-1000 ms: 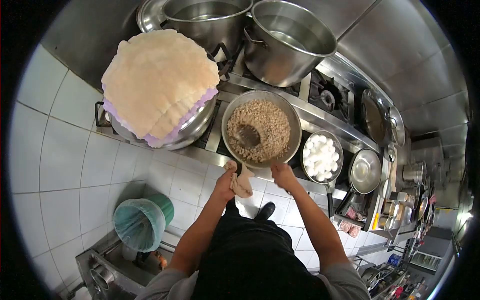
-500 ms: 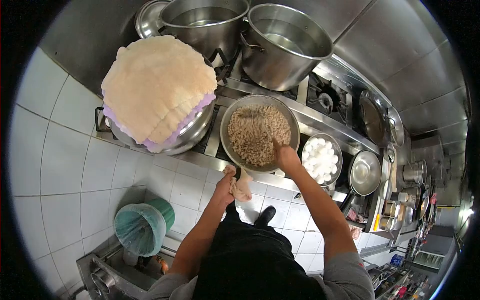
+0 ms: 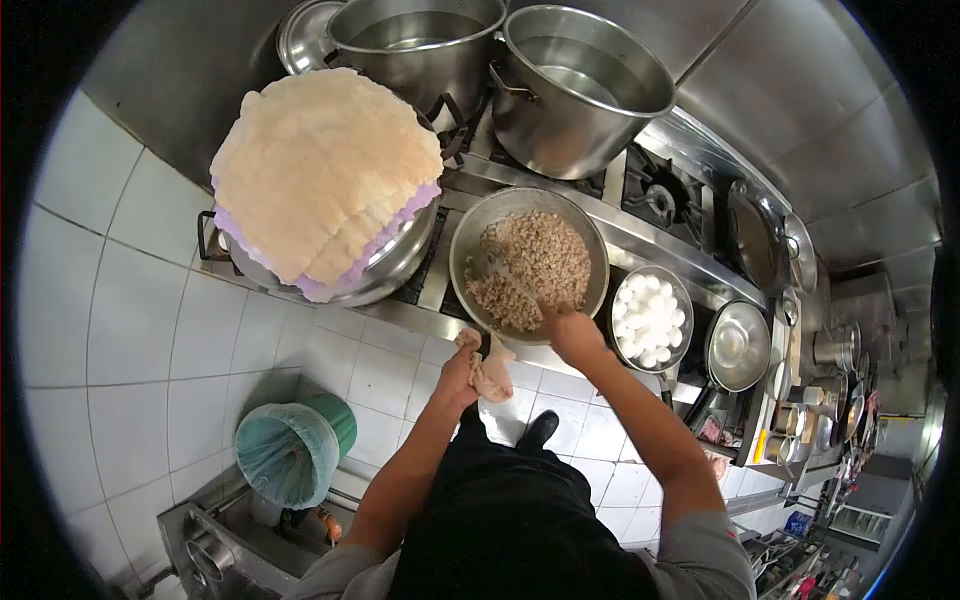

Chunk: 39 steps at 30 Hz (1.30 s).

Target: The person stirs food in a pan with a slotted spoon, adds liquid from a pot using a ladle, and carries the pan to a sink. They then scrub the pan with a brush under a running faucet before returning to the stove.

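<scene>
Left hand [image 3: 457,380] is clenched on a pinkish cloth [image 3: 494,374] around the handle [image 3: 486,346] of a wide metal pan [image 3: 593,240]; the right hand [image 3: 576,338] curls at the near rim, seemingly around a blurred utensil [image 3: 518,285]. The pan sits over the steel stove [image 3: 425,319], likely heavy, rigid and hot, best held by that wrapped handle. Its brown crumbles [image 3: 545,252] look soft and loose. White tiles [image 3: 385,380] lie below; two tall pots [image 3: 565,125] and a steel wall [image 3: 800,90] stand behind.
</scene>
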Each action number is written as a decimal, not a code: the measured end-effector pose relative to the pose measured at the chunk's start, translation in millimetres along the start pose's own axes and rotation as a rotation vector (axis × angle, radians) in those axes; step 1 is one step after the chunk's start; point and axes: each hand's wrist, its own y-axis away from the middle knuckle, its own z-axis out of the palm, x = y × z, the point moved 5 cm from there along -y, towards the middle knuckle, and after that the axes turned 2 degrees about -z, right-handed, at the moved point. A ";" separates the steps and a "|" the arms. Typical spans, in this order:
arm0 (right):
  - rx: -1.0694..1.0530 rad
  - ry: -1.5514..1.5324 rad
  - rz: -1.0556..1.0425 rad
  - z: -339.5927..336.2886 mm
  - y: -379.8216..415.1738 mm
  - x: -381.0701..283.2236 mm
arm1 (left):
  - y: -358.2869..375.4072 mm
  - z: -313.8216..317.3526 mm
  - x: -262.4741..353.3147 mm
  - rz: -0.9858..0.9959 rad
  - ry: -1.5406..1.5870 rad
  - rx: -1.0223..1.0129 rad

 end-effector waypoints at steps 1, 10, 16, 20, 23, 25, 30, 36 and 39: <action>-0.113 -0.008 0.024 5.4 15.0 20.6 | -0.7 -0.3 -1.1 -0.002 0.000 -0.004; 0.223 -0.199 0.006 -38.7 -8.5 102.7 | -3.4 -5.1 0.1 0.046 -0.025 -0.121; 0.181 -0.598 0.259 16.1 32.9 49.2 | -4.8 -10.8 0.0 -0.029 -0.031 0.030; 0.180 -0.444 0.172 -32.1 46.2 54.4 | -7.4 -17.2 0.6 -0.039 -0.036 0.037; 0.166 -0.121 0.221 -32.7 24.7 94.9 | -9.8 -21.1 -0.8 -0.056 -0.045 0.046; 0.192 -0.034 0.273 -25.2 28.6 101.7 | -9.8 -27.9 -1.8 -0.075 -0.054 0.118; 0.412 -0.506 0.184 108.6 82.2 44.4 | -14.2 -28.9 -2.4 -0.051 -0.055 0.077; -0.019 -1.489 0.815 43.8 70.8 5.0 | -8.0 -18.8 0.0 -0.090 -0.105 0.052; 0.003 -1.201 0.671 -5.1 73.6 9.0 | -6.4 -19.1 1.1 -0.055 -0.127 0.065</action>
